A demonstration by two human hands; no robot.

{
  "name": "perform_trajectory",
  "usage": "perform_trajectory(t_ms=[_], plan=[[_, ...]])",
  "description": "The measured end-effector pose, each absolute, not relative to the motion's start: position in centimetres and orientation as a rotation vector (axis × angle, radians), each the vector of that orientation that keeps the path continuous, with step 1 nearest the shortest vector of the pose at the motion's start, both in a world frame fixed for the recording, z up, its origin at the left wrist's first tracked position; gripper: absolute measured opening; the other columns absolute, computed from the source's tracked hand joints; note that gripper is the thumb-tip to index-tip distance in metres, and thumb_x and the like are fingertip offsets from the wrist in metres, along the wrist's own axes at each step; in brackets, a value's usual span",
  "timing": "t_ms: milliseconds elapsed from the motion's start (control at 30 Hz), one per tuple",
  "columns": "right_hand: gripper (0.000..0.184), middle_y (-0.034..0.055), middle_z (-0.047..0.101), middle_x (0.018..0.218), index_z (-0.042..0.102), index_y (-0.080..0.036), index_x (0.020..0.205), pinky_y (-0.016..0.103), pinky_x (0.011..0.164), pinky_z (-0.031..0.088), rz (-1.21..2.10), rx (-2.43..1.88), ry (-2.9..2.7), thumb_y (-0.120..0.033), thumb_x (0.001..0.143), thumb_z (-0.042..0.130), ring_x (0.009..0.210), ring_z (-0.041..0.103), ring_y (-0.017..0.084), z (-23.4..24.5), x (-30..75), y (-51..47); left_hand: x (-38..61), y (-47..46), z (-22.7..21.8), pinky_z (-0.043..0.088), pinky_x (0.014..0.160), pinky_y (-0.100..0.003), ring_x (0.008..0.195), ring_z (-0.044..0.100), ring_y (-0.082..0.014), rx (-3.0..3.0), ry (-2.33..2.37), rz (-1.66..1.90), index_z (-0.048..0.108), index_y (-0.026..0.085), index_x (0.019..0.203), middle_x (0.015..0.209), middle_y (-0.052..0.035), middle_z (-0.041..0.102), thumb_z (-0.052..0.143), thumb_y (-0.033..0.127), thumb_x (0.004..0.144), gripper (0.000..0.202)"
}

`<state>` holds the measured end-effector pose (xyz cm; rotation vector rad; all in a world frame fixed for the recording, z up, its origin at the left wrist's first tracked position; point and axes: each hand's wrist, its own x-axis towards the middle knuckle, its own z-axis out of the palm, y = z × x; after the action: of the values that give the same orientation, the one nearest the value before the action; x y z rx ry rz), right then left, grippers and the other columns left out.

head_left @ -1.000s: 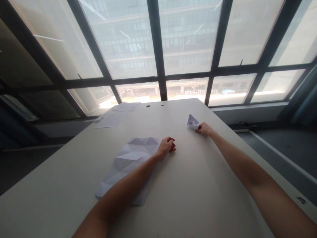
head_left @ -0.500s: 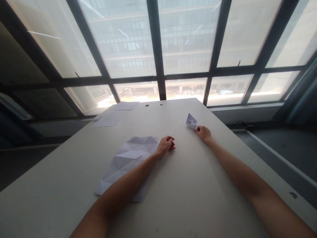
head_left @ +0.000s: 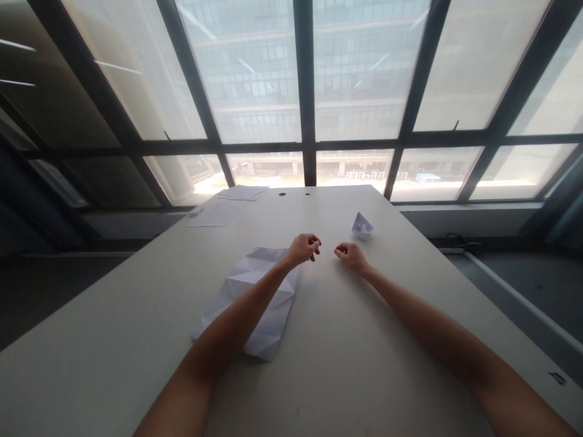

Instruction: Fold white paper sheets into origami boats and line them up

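A small white folded-paper boat point(head_left: 362, 228) stands upright on the white table, right of centre. My right hand point(head_left: 350, 255) is just in front of it, apart from it, with the fingers curled shut and nothing seen in them. Left of it, my left hand point(head_left: 304, 247) hovers at the far right corner of a creased white sheet of paper point(head_left: 262, 280); its fingers are loosely bent and apart, holding nothing. My left forearm crosses over the sheet and hides part of it. The two hands face each other with a narrow gap between.
More white sheets point(head_left: 211, 215) lie at the table's far left. Two dark round marks, one a cable hole point(head_left: 282, 194), sit near the far edge. Large framed windows rise behind the table point(head_left: 136, 303). A dark mark point(head_left: 557, 378) is at the right edge.
My right hand has let go of the paper boat and moved left and nearer to me. The boat stays standing on the table. My left hand has risen slightly, and the view has shifted.
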<state>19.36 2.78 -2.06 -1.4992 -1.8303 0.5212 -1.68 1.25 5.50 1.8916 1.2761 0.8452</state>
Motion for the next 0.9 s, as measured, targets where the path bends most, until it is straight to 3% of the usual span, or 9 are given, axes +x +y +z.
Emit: perform_trajectory(t_ms=[200,300,467,600,733,833,900], plan=[[0.025,0.0028,0.07,0.067,0.073,-0.015,0.075,0.022,0.051,0.038,0.978,-1.297,-1.774,-0.035,0.086,0.063,0.057,0.058,0.013,-1.2,9.7,2.0,-8.4,3.0,7.9,0.047,0.055,-0.018,0.061,0.065,-0.013,2.219,1.514,0.57,0.074,0.016,0.076,0.071,-0.0016,0.071,0.069,0.006,0.067,0.014],[0.019,0.0,0.065,0.061,0.072,-0.015,0.074,0.021,0.048,0.036,1.037,-1.351,-1.656,-0.034,0.078,0.07,0.052,0.055,0.012,-1.2,6.8,1.5,-10.1,3.4,8.0,0.047,0.055,-0.019,0.063,0.065,-0.0146,2.194,1.593,0.456,0.075,0.017,0.076,0.071,-0.0014,0.071,0.073,0.006,0.063,0.017],[0.006,0.0012,0.066,0.065,0.066,-0.016,0.067,0.02,0.052,0.04,0.998,-1.286,-1.486,-0.019,0.072,0.064,0.061,0.059,0.013,-1.5,5.2,0.9,-10.2,3.6,8.1,0.05,0.066,-0.022,0.07,0.067,-0.0173,2.293,1.636,0.535,0.077,0.016,0.087,0.079,-0.0056,0.074,0.073,0.016,0.075,0.013],[0.006,0.0,0.063,0.06,0.06,-0.018,0.07,0.021,0.05,0.041,1.085,-1.16,-1.379,-0.023,0.074,0.061,0.055,0.057,0.013,-1.4,6.7,0.7,-9.2,3.7,8.9,0.051,0.075,-0.025,0.076,0.067,-0.0176,2.399,1.554,0.844,0.076,0.016,0.094,0.085,-0.0072,0.075,0.063,0.021,0.088,0.015],[0.01,-0.0025,0.057,0.054,0.06,-0.018,0.072,0.022,0.047,0.037,1.068,-1.179,-1.314,-0.028,0.074,0.06,0.048,0.05,0.011,-1.1,10.2,0.9,-7.3,3.3,8.9,0.053,0.078,-0.026,0.081,0.068,-0.0166,2.43,1.318,1.139,0.074,0.017,0.097,0.092,-0.005,0.075,0.057,0.018,0.091,0.018],[0.017,-0.0012,0.059,0.056,0.064,-0.016,0.075,0.023,0.048,0.037,0.992,-1.22,-1.344,-0.032,0.073,0.061,0.05,0.049,0.012,-1.3,14.1,1.3,-5.1,2.3,7.3,0.055,0.08,-0.028,0.086,0.068,-0.0171,2.473,1.099,1.157,0.072,0.018,0.097,0.098,-0.0055,0.073,0.054,0.017,0.093,0.019],[0.018,0.0006,0.062,0.06,0.065,-0.016,0.074,0.024,0.05,0.038,0.891,-1.277,-1.367,-0.033,0.072,0.062,0.053,0.051,0.013,-1.8,17.1,1.6,-3.4,1.4,5.4,0.054,0.089,-0.032,0.094,0.068,-0.0189,2.528,1.011,1.088,0.071,0.019,0.101,0.102,-0.006,0.072,0.054,0.019,0.095,0.019]])
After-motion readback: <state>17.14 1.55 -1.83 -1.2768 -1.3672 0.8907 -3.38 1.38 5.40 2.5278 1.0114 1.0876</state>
